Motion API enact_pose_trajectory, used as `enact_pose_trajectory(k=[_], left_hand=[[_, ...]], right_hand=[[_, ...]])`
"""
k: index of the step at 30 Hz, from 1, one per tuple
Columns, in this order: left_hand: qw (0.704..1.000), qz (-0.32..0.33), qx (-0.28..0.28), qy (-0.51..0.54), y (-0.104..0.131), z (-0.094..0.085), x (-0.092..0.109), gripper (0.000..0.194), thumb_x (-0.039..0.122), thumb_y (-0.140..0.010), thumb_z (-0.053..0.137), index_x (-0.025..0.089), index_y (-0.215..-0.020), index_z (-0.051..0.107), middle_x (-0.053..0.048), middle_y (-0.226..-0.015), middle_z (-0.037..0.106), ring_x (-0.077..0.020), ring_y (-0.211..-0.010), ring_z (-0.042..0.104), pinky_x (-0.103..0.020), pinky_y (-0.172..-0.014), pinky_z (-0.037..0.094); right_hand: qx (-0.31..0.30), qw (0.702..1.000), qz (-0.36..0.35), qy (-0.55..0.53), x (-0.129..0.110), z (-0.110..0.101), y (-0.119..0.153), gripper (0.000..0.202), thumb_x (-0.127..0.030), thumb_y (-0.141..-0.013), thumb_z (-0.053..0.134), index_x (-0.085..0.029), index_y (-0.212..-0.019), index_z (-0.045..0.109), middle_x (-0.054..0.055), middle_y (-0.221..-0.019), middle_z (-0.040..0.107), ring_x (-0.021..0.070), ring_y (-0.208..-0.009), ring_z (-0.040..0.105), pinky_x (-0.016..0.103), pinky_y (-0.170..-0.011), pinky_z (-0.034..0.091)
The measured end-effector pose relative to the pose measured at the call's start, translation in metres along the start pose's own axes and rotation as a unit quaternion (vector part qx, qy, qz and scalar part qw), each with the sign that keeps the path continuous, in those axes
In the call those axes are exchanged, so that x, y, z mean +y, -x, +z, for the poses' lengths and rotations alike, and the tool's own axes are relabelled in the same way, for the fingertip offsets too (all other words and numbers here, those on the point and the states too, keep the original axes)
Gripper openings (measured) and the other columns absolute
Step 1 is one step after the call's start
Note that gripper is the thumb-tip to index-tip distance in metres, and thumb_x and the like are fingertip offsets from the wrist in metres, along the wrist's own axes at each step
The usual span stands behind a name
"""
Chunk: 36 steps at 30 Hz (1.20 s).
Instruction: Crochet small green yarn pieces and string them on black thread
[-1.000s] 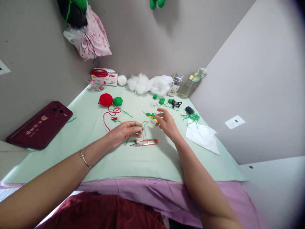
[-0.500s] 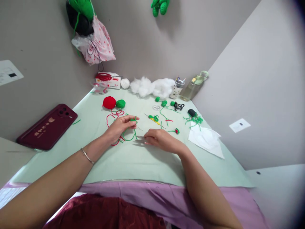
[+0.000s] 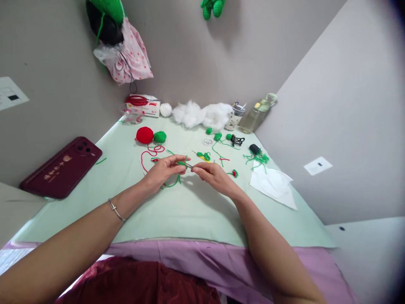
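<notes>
Between the thumb and fingers of my left hand [image 3: 164,169] is a small green crochet piece [image 3: 182,163]. Its green yarn tail [image 3: 173,184] trails down onto the table. My right hand [image 3: 212,174] pinches a slim metal tool [image 3: 190,166], whose tip meets the green piece. That tool is mostly hidden by my fingers, and I cannot tell its exact kind. Just beyond my hands lie a small green knitted piece [image 3: 205,156] with a yellow tool under it. A red-and-green piece [image 3: 234,173] rests to the right of my right hand.
A red yarn ball [image 3: 144,135] and a green yarn ball [image 3: 160,137] sit at the back left. White stuffing [image 3: 190,115], a pen cup [image 3: 234,118] and a bottle [image 3: 255,116] line the wall. A dark red phone [image 3: 61,169] lies left; white paper [image 3: 272,185] lies right.
My right hand has lifted the metal tool from near the table up to the green piece. My left hand has shifted slightly right, and the two hands are now almost touching.
</notes>
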State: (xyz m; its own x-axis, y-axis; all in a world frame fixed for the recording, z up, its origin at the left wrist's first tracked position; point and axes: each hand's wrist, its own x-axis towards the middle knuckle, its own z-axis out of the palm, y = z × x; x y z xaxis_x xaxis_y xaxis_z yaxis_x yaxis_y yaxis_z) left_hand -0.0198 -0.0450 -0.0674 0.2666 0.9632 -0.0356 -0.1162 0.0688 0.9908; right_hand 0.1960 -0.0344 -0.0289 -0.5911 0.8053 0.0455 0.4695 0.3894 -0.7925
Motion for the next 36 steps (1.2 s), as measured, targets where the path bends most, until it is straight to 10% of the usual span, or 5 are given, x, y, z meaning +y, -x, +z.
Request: enact_pose_trajectory(k=[13,21,28,36], left_hand=[[1.000,-0.001,-0.022,-0.012,0.002,0.002,0.001,0.042,0.035,-0.080,0.074,0.023,-0.119,0.069,-0.001,-0.087,0.069,-0.0168,-0.089,0.065,-0.031,-0.090,0.046],[0.999,0.009,0.023,0.032,-0.003,-0.001,-0.001,0.041,0.033,-0.078,0.076,0.021,-0.116,0.067,0.000,-0.088,0.068,-0.0164,-0.089,0.068,-0.031,-0.090,0.049],[0.996,0.048,0.057,0.040,-0.002,-0.003,0.003,0.030,0.032,-0.079,0.074,0.016,-0.102,0.066,0.000,-0.072,0.067,-0.0138,-0.071,0.065,-0.028,-0.076,0.052],[0.979,0.083,0.174,0.064,-0.004,-0.020,0.021,0.031,0.032,-0.075,0.075,0.015,-0.100,0.065,0.003,-0.063,0.058,-0.0107,-0.060,0.054,-0.023,-0.063,0.045]], right_hand=[[0.024,0.999,0.024,-0.029,-0.001,0.006,-0.002,0.042,-0.047,-0.097,0.046,-0.014,-0.086,0.069,-0.004,-0.060,0.043,0.0089,-0.056,0.038,0.024,-0.054,0.030],[-0.084,0.994,0.023,-0.067,0.001,-0.015,0.006,0.043,-0.052,-0.095,0.049,-0.015,-0.094,0.071,0.002,-0.075,0.061,0.0119,-0.066,0.052,0.024,-0.060,0.040],[0.077,0.992,0.007,0.104,0.018,0.011,-0.005,0.019,-0.024,-0.094,0.054,-0.019,-0.093,0.072,0.004,-0.093,0.070,0.0152,-0.080,0.061,0.026,-0.073,0.044],[0.032,0.926,0.002,0.376,0.016,0.038,-0.032,0.023,-0.025,-0.098,0.049,-0.022,-0.105,0.070,0.006,-0.111,0.066,0.0180,-0.097,0.062,0.027,-0.075,0.043]])
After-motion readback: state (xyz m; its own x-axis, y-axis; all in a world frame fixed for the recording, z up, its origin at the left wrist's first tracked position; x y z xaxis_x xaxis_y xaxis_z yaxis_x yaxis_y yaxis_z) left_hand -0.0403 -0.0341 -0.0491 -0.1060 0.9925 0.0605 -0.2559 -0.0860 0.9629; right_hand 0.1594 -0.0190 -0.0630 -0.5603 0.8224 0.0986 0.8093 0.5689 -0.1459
